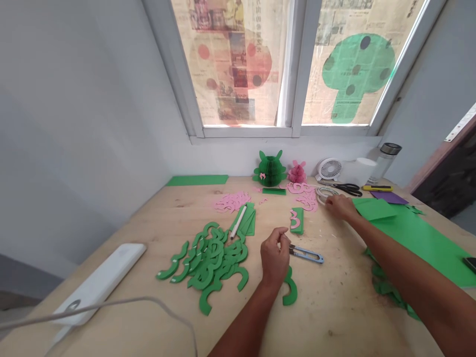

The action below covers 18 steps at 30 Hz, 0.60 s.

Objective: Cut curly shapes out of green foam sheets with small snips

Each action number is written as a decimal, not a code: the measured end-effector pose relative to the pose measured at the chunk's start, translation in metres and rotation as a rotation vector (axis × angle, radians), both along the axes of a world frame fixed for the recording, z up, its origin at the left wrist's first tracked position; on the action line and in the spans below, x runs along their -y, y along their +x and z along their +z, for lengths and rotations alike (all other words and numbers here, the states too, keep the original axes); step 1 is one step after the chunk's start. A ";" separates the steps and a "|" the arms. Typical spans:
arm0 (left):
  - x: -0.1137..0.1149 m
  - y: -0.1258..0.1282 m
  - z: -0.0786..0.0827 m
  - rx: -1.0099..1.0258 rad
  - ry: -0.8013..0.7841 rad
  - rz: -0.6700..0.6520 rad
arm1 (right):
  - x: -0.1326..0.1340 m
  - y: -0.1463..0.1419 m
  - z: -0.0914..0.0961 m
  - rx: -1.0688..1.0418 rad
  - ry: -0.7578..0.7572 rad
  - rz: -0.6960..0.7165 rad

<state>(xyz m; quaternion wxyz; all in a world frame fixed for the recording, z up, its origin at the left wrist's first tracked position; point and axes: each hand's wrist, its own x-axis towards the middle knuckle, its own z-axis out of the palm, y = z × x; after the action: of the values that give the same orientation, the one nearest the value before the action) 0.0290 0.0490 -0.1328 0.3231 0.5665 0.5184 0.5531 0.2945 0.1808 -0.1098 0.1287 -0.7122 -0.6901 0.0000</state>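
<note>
My left hand (274, 255) hovers over the middle of the wooden table (334, 317), thumb and fingers pinched together on something too small to make out. Small thread snips (307, 254) lie just right of it. A green curved paper piece (290, 293) lies beside my left wrist. My right hand (341, 206) reaches far across the table, its fingers curled on a roll of white tape (324, 193). A heap of green curved cut-outs (210, 258) lies left of my left hand.
Pink cut-outs (232, 201), a white pen (238, 221), a small green stack (297, 220), green paper sheets (416, 233), scissors (349, 189), a yellow knife (377, 188), a small fan (329, 169), green and pink honeycomb figures (270, 169), a bottle (385, 159). A white device (100, 280) with a cable lies at the left.
</note>
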 end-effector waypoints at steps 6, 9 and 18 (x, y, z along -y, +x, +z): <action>-0.002 -0.001 0.002 0.101 -0.036 -0.004 | 0.004 0.013 0.029 -0.393 -0.048 0.077; -0.003 -0.001 0.003 0.138 -0.048 -0.013 | 0.021 0.007 0.034 -0.595 -0.069 0.115; -0.004 -0.006 0.010 0.277 -0.067 -0.005 | 0.069 -0.057 0.047 -0.970 0.047 0.211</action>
<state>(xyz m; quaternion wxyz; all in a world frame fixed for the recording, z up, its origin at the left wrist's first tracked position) 0.0233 0.0534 -0.1225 0.4118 0.4750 0.4854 0.6077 0.2371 0.1122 -0.0632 0.4506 -0.5532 -0.6187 0.3288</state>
